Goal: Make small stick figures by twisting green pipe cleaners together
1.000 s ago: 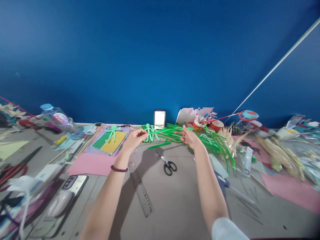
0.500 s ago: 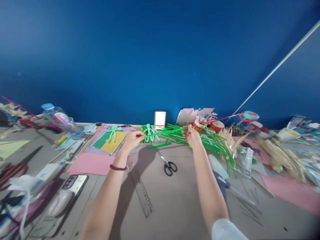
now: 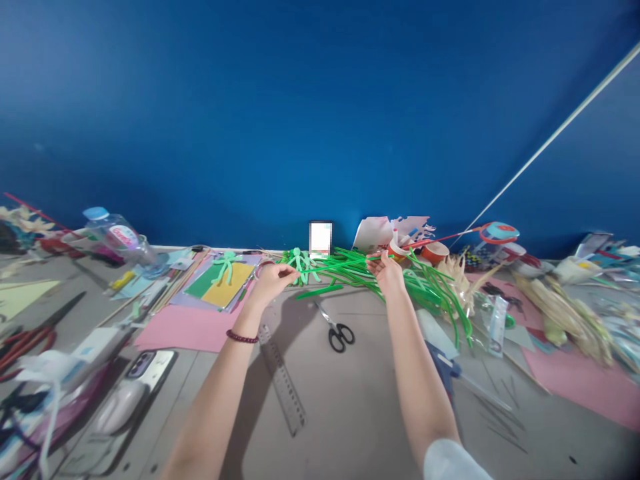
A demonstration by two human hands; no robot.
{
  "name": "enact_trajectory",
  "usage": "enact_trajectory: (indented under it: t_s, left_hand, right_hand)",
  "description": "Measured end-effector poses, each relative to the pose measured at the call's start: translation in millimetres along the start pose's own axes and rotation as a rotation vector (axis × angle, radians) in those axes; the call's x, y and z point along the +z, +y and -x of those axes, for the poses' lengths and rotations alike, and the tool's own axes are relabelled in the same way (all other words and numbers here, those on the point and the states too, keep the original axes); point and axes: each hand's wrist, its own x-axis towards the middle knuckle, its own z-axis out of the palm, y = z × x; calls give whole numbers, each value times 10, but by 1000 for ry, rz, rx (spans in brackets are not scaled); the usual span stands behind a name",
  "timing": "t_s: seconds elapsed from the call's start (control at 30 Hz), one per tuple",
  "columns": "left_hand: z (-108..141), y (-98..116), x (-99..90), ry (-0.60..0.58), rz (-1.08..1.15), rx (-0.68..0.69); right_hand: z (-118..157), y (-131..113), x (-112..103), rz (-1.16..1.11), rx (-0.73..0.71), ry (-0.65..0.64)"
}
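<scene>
A green pipe cleaner [image 3: 334, 265] stretches between my two hands above the table. My left hand [image 3: 274, 281] pinches its left end between thumb and fingers, a dark red bead bracelet on the wrist. At the other end my right hand [image 3: 386, 272] holds it, fingers partly curled. Behind the strip lie light green figures with dangling limbs [image 3: 299, 260] and a heap of green pipe cleaners [image 3: 357, 267]. Black-handled scissors [image 3: 340, 335] lie below, between my arms. A clear ruler [image 3: 284, 387] rests beside my left forearm.
A small lit screen [image 3: 321, 239] stands against the blue wall. Left are coloured sheets [image 3: 186, 328], a plastic bottle [image 3: 116, 230] and a phone [image 3: 150, 367]. On the right are a blue glue gun [image 3: 443, 363], orange cups [image 3: 434, 252] and dried husks [image 3: 560, 310].
My left hand has shifted slightly right, toward my right hand, still pinching the pipe cleaner. My right hand has barely moved, its fingers a little more extended.
</scene>
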Motion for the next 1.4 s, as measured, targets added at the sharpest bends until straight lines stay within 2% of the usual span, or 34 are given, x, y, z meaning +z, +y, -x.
enact_trajectory:
  t_s: [0.1, 0.2, 0.33, 0.7, 0.97, 1.17, 1.27, 1.4]
  left_hand:
    - [-35, -27, 26, 10, 272, -67]
    - [-62, -25, 103, 80, 493, -101]
    - [-74, -12, 228, 200, 656, -75]
    - [-103, -126, 290, 313, 700, 18]
    - [-68, -72, 315, 296, 840, 90]
    - [-33, 7, 337, 324, 742, 141]
    - [-23, 16, 354, 346, 755, 132]
    - [-32, -18, 350, 349, 886, 72]
  right_hand:
    - [-1, 20, 3, 3, -20, -21]
    - [1, 43, 13, 19, -27, -42]
    - [4, 75, 30, 24, -13, -57]
    - [0, 154, 65, -45, 10, -77]
    - [-3, 192, 98, -263, 95, -71]
    - [0, 214, 115, -275, 106, -83]
    - [-8, 229, 117, -273, 109, -78]
    - [-18, 252, 115, -289, 136, -66]
